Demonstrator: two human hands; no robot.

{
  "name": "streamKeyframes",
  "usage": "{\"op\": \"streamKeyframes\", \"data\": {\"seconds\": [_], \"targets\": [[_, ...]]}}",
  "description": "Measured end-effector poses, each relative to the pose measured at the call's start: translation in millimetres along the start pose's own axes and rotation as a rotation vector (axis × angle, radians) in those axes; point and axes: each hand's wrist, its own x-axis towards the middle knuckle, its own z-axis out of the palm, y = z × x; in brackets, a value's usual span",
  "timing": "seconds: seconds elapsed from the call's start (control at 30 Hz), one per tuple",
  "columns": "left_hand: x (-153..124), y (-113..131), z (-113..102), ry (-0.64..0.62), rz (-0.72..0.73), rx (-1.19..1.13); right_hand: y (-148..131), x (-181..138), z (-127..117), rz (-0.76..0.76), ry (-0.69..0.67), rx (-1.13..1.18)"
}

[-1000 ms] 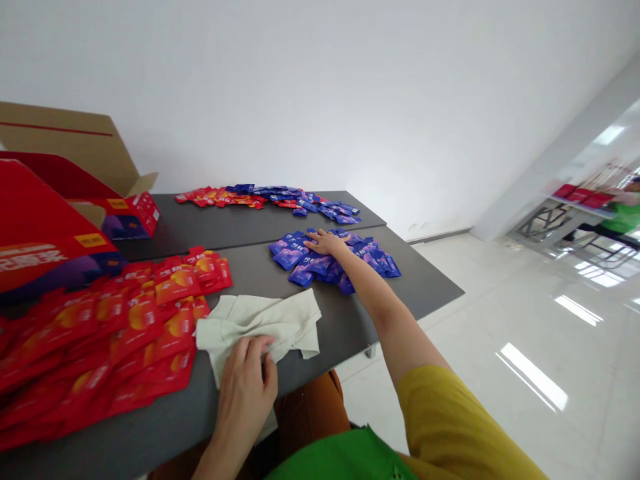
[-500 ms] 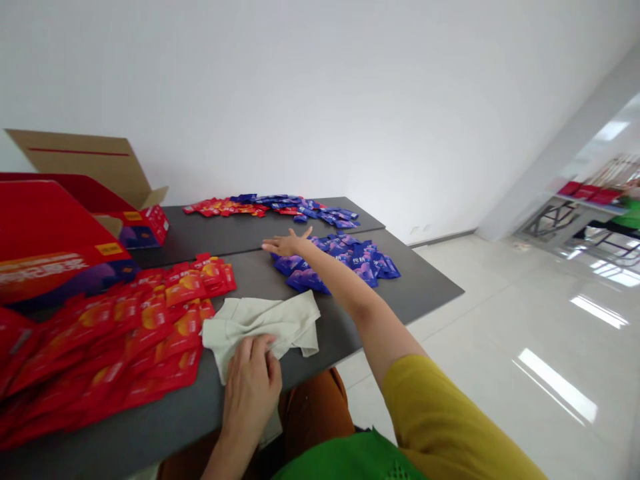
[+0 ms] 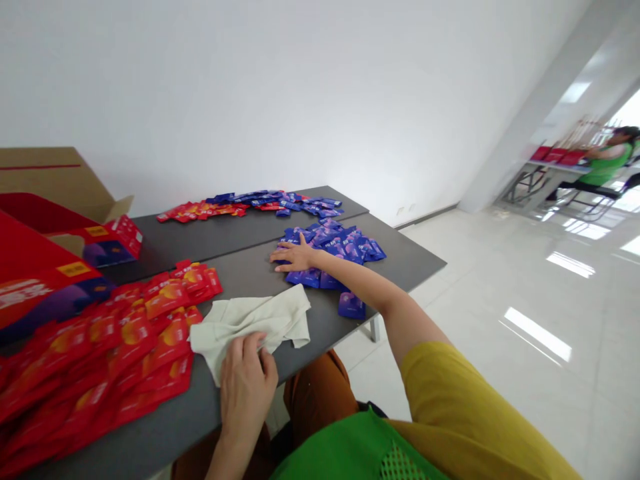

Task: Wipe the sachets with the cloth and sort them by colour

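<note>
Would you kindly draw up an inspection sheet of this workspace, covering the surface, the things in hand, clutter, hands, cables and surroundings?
Surface: dark gray table, a seam running along its top.
Things in hand: blue pouches heaped toward the right end; pale cloth, crumpled, near the front edge.
Clutter: red pouches heaped at left; red and blue pouches along the back; open red boxes at far left.
Hands: left hand on the cloth, grip unclear; right hand spread at the blue heap.
Cables: nothing seen.
Surroundings: white wall, glossy floor, seated person in the background.
</note>
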Motion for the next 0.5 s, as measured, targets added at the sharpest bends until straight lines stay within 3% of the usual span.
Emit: {"op": "streamKeyframes", "data": {"seconds": [0.17,0.27,0.4,0.5], "targets": [[0,1,-1,0.015,0.012,0.034,-11,-2,-26,0.049,-0.073,0.015],[1,3,-3,0.005,0.009,0.066,-25,-28,-65,0.113,0.103,-0.021],[3,4,-4,-0.011,0.008,0.107,-46,-127,-109,0.231,0.357,-0.215],[4,5,-3,-0.025,0.010,0.145,-66,-213,-103,0.468,0.438,-0.241]]}}
